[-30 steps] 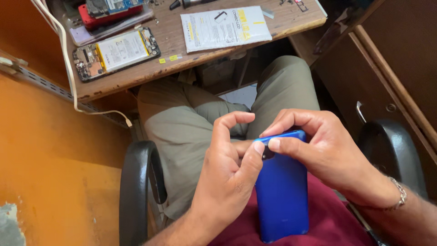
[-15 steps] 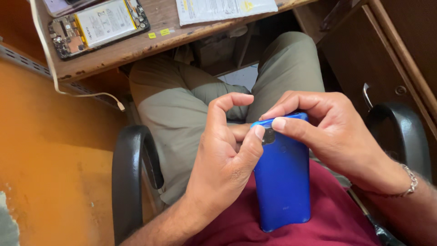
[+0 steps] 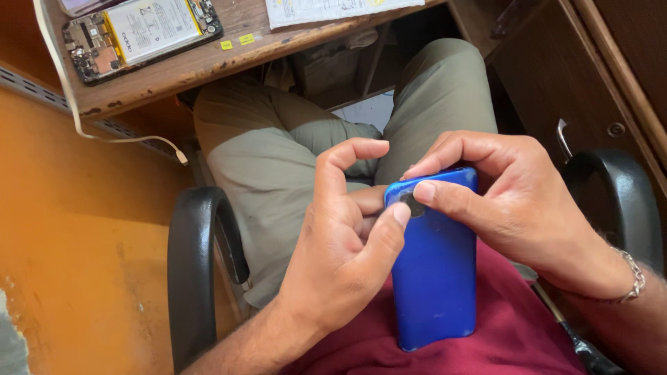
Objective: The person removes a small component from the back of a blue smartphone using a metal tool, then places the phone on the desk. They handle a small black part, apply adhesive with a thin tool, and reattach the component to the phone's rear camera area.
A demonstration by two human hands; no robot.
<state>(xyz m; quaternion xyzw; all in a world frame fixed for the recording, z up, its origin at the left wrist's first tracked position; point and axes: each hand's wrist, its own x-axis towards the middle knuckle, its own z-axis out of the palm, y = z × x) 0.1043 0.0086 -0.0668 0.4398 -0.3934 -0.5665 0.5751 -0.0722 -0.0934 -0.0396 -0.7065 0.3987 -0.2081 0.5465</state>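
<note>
Prying appears under way at the top edge of a smooth, glossy blue phone back cover (image 3: 434, 271), propped upright on the lap. It is gripped by the right hand (image 3: 514, 208); the left hand's (image 3: 340, 257) thumb is pressed beside its dark camera opening. Next, careful leverage seems needed.

Maroon shirt (image 3: 514, 333), olive trousers (image 3: 278, 167), silver wrist chain (image 3: 633, 278)

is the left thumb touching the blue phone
Touching. The head view shows the left hand with its thumb tip pressed on the blue phone at its upper left corner, beside the right hand.
</note>
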